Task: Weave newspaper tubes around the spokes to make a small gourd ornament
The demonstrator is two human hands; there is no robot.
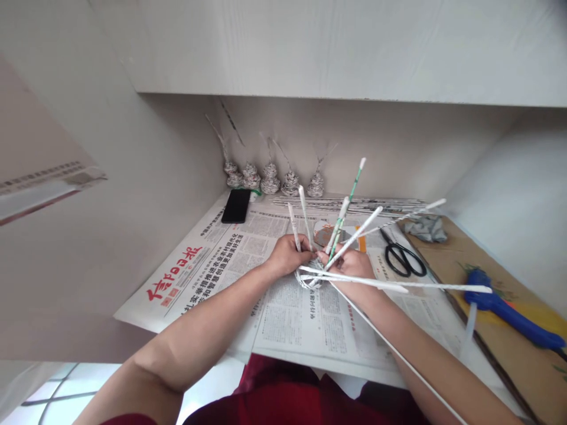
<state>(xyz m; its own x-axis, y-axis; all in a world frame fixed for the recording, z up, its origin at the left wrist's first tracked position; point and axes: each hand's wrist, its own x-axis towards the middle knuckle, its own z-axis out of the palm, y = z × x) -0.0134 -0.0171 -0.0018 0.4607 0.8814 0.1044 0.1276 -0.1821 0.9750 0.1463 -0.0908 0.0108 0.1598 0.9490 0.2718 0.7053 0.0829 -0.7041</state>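
Observation:
A small round weaving of rolled-paper sticks (309, 281) is between my two hands above the newspaper (283, 319). Several white paper sticks (358, 236) fan out from it, upward and to the right. My left hand (290, 255) pinches the weaving's far left edge, fingers closed. My right hand (349, 264) is closed on its right side, among the sticks, with its fingertips close to those of my left hand. One long thin strand (394, 348) trails from the weaving over my right forearm toward the bottom edge.
Several woven gourd shapes (270, 179) line the back wall. A black phone (236, 206) lies at the left. Loose paper sticks (345, 205) lie behind my hands. At the right are black-handled scissors (404, 260), a grey cloth (426, 229) and a blue glue gun (491, 295) on cardboard.

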